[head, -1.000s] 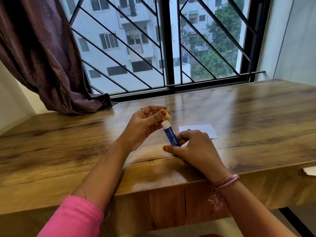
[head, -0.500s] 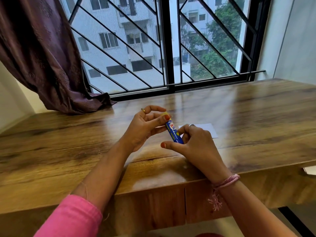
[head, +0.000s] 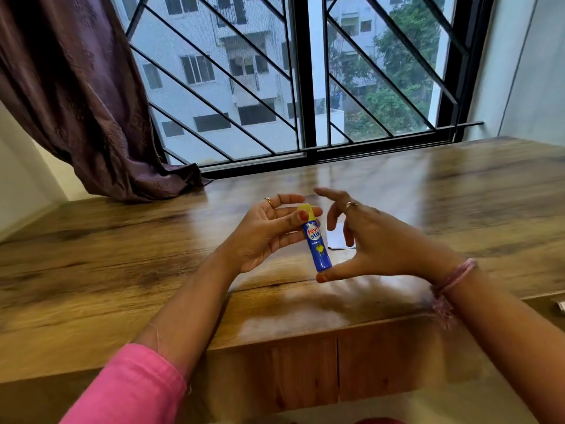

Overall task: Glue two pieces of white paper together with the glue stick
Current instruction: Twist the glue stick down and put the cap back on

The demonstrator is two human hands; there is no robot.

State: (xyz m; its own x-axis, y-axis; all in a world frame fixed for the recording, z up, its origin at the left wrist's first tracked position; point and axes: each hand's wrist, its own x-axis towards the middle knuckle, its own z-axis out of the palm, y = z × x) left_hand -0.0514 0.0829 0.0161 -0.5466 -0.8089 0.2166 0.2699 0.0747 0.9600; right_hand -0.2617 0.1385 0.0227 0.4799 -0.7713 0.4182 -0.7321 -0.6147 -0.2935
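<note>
Now, at far left, dark purple fabric curtain (head: 76, 96) draped down onto the brown wood-grain tabletop (head: 122, 255), beside the black-barred window (head: 299, 87). Pink sleeve (head: 128, 390) low on the left arm. Left hand (head: 269, 234) raised above the tabletop, thumb and curled fingers pinching the upper end of the blue plastic glue stick with its yellow cap (head: 316, 243); cap seated on the tube, so none of the glue inside on view. Tube upright, slightly tilted, printed label facing the camera. Right hand (head: 376, 240) just beside it, fingers spread and loosely bent, gripping nothing, thumb tip touching or nearly touching the bottom of the tube. White paper sheet (head: 337, 240) flat on the tabletop behind that hand, mostly hidden, only a sliver showing between the fingers. Pink thread wristband (head: 455, 276) round the right wrist. Small white scrap (head: 561, 306) at the right edge.

Against a second ago: cap then off and white neck exposed, now closed. Against half a second ago: right hand then wrapped round the lower tube, now let go and opened out.
</note>
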